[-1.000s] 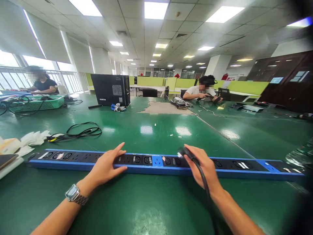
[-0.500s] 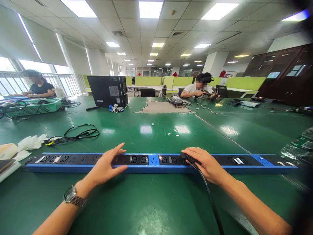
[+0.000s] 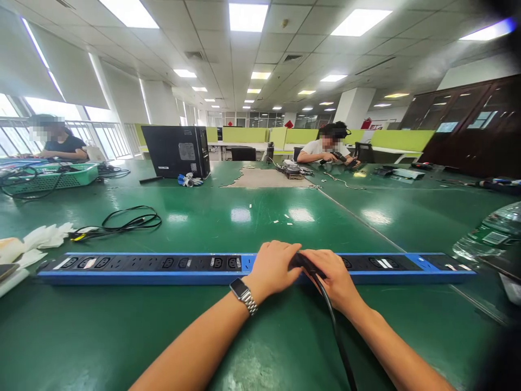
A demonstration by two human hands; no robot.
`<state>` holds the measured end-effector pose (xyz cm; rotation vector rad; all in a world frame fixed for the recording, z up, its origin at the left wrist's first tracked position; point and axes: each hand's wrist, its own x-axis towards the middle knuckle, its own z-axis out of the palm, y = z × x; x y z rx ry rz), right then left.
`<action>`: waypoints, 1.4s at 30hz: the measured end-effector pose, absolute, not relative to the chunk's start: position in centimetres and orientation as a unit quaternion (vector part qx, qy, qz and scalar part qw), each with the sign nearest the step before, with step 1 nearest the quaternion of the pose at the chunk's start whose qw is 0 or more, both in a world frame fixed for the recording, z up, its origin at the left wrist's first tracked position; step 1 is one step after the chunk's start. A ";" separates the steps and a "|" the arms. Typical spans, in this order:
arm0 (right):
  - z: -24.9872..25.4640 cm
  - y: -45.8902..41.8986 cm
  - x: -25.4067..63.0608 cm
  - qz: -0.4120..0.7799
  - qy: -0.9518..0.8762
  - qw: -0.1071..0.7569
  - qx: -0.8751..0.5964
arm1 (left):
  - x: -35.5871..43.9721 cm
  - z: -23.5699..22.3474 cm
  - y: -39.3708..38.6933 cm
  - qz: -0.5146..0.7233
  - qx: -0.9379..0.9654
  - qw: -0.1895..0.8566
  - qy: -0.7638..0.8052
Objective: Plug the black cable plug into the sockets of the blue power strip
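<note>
A long blue power strip point(image 3: 142, 278) with black socket sections lies across the green table in front of me. Over its middle, my right hand point(image 3: 336, 277) grips a black plug point(image 3: 303, 262), whose thick black cable point(image 3: 337, 336) runs down toward me. My left hand point(image 3: 274, 266), with a watch point(image 3: 243, 296) on its wrist, meets the right one there. Its thumb and index finger close around the plug from the left. The fingers partly hide the plug's face, so I cannot tell whether it sits in a socket.
A coiled black cable point(image 3: 132, 220) and crumpled white paper point(image 3: 49, 236) lie at left. A plastic bottle point(image 3: 490, 233) is at right. Farther back are a black computer case point(image 3: 175, 152), gloves point(image 3: 190, 180) and a green basket point(image 3: 52, 182). Two people sit across the table.
My left hand has moved right along the strip, from open beside it to closing around the plug next to my right hand. The right hand still holds the plug. The view has shifted slightly.
</note>
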<state>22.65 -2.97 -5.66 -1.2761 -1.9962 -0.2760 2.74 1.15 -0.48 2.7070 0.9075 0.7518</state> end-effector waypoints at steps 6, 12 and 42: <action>-6.1 -3.4 22.6 -0.125 -0.773 0.349 -0.515 | 3.7 -0.1 1.4 0.215 0.935 0.081 0.271; -6.9 -3.8 22.7 -0.149 -0.743 0.374 -0.535 | 3.8 -0.4 2.0 0.215 0.937 0.068 0.268; -5.4 -3.7 17.4 -0.167 -0.745 0.382 -0.521 | -7.4 -1.3 1.1 0.254 0.886 0.102 0.373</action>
